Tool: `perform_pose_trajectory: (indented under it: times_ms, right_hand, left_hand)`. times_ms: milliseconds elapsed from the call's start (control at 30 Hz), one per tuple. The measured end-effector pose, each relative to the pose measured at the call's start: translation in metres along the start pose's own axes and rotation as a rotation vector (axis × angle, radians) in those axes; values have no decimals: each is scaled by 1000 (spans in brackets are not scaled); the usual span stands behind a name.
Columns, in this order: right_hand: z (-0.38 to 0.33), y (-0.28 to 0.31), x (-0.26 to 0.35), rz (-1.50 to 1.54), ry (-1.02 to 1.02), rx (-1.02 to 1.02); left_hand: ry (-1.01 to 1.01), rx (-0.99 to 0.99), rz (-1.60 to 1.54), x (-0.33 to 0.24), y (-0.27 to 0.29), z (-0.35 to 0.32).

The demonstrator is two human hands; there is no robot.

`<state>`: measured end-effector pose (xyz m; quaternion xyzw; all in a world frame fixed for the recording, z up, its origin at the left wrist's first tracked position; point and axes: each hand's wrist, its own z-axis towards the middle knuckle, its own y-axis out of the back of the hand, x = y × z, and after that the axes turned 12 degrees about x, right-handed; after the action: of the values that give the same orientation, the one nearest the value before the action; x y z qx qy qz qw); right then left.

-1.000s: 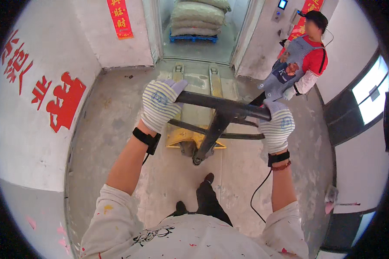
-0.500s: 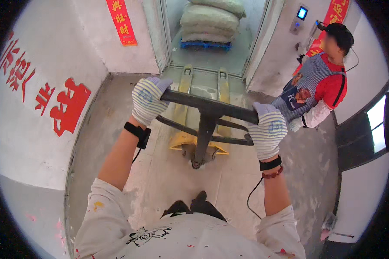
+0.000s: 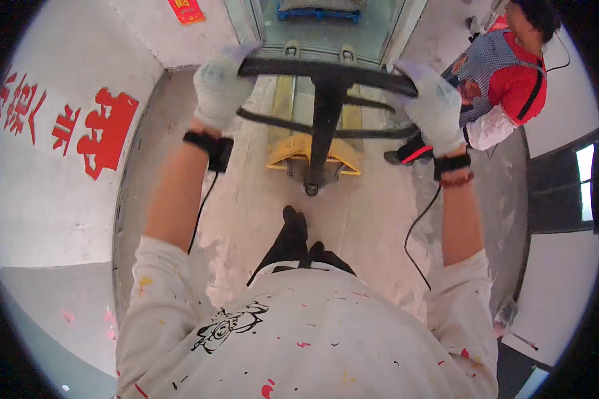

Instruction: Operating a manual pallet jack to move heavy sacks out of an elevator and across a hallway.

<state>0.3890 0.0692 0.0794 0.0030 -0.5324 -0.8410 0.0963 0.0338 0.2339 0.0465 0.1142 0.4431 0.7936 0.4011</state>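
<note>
While both hands (image 3: 223, 83) (image 3: 432, 103) clench pallet-jack handle (image 3: 326, 70), aproned person (image 3: 502, 86) crowds right.

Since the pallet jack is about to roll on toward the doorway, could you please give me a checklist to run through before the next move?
1. Left hand closed on the black handle: ok.
2. Right hand closed on the handle: ok.
3. Yellow pallet jack forks pointing at the open doorway: ok.
4. Person in the apron stands close beside the right hand, near the path: not ok.
5. Wrist cables hang loose but apart from the wheels: ok.
6. Room beyond the threshold, with a blue pallet inside: cannot tell.
</note>
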Motion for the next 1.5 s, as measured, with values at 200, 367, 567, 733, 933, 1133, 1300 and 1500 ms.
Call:
perform_pose_trajectory:
  times_ms: [200,367,567,733,933,1133,1300,1500]
  right_hand:
    - [-19,-29,-1,581,-390,-311]
    - [20,-36,-3,312,-374,-394]
    - [21,-42,-10,285,-421,-407]
    - [29,-43,-22,422,-502,-379]
    - [50,-47,-33,379,-462,-395]
    - [71,-55,-60,295,-470,-376]
    - [109,-67,-99,256,-399,-335]
    - [186,-107,-156,574,-453,-369]
  left_hand:
    - [419,-196,-739,3,-14,-37]
    - [453,-333,-484,8,-26,-5]
    - [457,-402,-531,13,-33,2]
    - [524,-376,-593,8,-43,16]
    - [501,-375,-477,20,-52,38]
    - [562,-404,-465,20,-71,67]
    - [534,-437,-412,33,-96,113]
    - [461,-404,-430,75,-142,182]
